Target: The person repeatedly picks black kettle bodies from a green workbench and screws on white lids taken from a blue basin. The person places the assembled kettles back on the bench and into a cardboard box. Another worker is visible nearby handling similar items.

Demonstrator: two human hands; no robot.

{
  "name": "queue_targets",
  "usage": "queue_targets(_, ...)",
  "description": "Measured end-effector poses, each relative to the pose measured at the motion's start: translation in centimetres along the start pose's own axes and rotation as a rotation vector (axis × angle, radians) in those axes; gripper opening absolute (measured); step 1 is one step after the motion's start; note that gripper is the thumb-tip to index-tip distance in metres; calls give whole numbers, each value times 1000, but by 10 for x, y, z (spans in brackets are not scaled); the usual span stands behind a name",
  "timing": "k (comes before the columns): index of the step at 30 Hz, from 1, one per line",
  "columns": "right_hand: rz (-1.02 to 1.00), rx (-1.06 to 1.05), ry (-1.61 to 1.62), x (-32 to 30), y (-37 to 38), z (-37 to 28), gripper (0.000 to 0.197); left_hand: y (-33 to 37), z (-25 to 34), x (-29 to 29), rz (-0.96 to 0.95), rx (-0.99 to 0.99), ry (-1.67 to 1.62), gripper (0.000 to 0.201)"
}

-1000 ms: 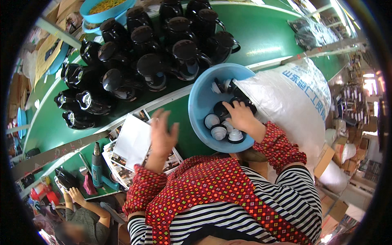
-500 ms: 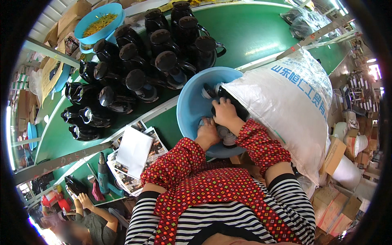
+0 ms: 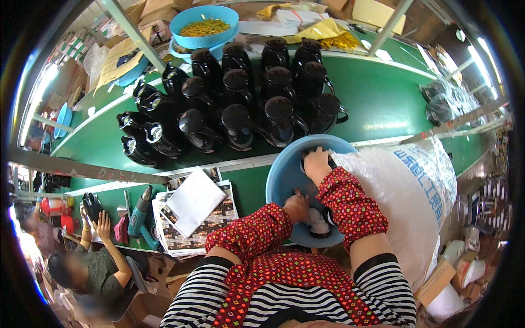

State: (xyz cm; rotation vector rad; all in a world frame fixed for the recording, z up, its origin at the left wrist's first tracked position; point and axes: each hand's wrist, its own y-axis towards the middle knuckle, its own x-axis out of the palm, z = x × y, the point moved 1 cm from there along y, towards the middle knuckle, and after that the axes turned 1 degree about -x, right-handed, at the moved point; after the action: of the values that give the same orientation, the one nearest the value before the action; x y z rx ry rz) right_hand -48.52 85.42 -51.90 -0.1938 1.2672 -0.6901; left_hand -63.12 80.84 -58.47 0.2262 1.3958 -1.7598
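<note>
Both my hands reach into a light blue basin (image 3: 277,183). My left hand (image 3: 297,207) is low inside it, with curled fingers; what they hold, if anything, is too dark to make out. Beside it lie grey-and-black round plastic parts (image 3: 318,223), like stoppers. My right hand (image 3: 317,164) is at the basin's far right, next to the sack's mouth, its fingers bent over something dark I cannot make out. A full white woven sack (image 3: 402,191) leans over the basin's right side, hiding part of it.
Several black jugs (image 3: 238,124) stand in rows on the green table (image 3: 372,98) beyond the basin. Printed sheets with white paper (image 3: 196,201) lie left of it, beside a teal heat gun (image 3: 140,213). A co-worker (image 3: 106,268) sits at far left holding a black jug (image 3: 92,205).
My view has shifted, so table and basin appear elsewhere in the picture. My hands have moved apart, the right toward the basin's far side. The co-worker's hands are now around the black jug.
</note>
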Motion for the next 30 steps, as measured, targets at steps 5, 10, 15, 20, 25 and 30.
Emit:
queue_targets(5, 146, -111, -104, 16, -5, 7, 28, -54, 13, -64, -2, 39, -93, 102)
queue_targets(10, 202, -154, 180, -9, -28, 11, 76, -9, -13, -8, 45, 166, -231, 105)
queue_targets(15, 129, -160, 710, -74, -81, 31, 87, -82, -12, -66, 131, 144, -762, 97)
queue_targets(20, 399, -342, 831, -189, -100, 18, 82, -138, -39, -61, 150, 538, -1372, 85)
queue_targets(25, 637, -628, 600, -300, -60, -86, 82, -234, -119, -17, 131, 591, -1882, 83)
queue_targets(30, 784, -762, 163, -370, 31, -207, 81, -332, -194, 24, 577, 333, -2074, 76)
